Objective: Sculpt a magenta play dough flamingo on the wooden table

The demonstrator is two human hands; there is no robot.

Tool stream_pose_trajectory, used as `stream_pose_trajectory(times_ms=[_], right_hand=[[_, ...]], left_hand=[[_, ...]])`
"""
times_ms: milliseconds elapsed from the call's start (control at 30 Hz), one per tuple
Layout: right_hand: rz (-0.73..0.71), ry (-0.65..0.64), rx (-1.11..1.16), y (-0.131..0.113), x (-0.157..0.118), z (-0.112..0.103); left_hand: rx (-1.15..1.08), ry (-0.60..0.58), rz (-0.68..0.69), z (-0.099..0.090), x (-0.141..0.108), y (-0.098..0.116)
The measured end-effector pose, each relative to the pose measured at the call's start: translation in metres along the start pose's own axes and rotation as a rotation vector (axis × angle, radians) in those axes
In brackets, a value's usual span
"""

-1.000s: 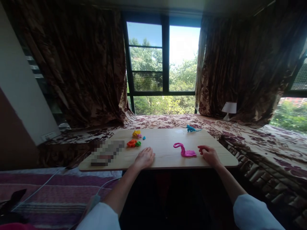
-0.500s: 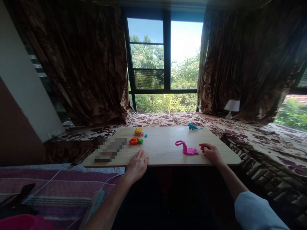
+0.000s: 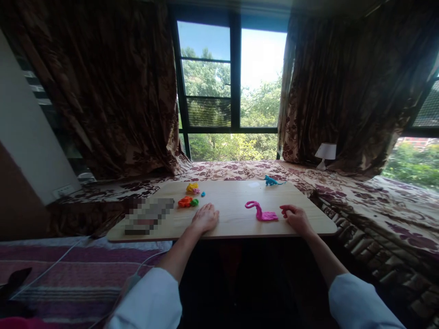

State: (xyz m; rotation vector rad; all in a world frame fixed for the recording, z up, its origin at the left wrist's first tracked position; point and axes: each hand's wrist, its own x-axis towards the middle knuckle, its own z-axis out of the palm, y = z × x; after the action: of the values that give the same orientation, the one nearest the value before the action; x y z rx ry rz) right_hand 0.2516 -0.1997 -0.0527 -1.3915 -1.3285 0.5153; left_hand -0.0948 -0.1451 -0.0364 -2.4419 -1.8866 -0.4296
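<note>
A pink modelling-clay swan shape (image 3: 265, 215), with a looped, curving neck and a flat body, lies on the pale wooden table (image 3: 233, 228). Just right of its body is my right hand (image 3: 297, 219), fingers loosely bent, with a small gap between index finger and thumb and nothing visible in it. My left hand (image 3: 206, 218) rests palm down near the table's front edge, fingers stretched out and holding nothing. To its upper left sit a lump of orange clay (image 3: 184, 202) and a green one (image 3: 194, 202). Behind them are yellow clay (image 3: 192, 187), pink clay (image 3: 196, 191) and a small blue piece (image 3: 203, 194).
A blue clay animal with a long tail (image 3: 272, 181) stands at the table's far right. A pixelated flat object (image 3: 149, 217) lies on the left side. Beyond the table, a white lamp (image 3: 324, 154) stands on the patterned window seat (image 3: 233, 169).
My left hand has slid forward and to the right on the table, bringing its sleeve into view. The whole view has shifted slightly; the right hand stays beside the pink clay.
</note>
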Motion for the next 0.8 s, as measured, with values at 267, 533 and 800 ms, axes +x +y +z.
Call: stream_pose_trajectory(times_ms=[267,533,800], right_hand=[[-0.014,0.013,0.010,0.004,0.002,-0.001],[-0.012,-0.005,-0.035,0.007,0.002,0.001],[-0.019,0.016,0.005,0.002,0.002,0.000]], left_hand=[[0.053,0.137,-0.098,-0.010,-0.056,-0.035],[0.030,0.212,0.107,0.002,-0.090,0.015],[-0.019,0.019,-0.031,-0.002,-0.008,-0.002]])
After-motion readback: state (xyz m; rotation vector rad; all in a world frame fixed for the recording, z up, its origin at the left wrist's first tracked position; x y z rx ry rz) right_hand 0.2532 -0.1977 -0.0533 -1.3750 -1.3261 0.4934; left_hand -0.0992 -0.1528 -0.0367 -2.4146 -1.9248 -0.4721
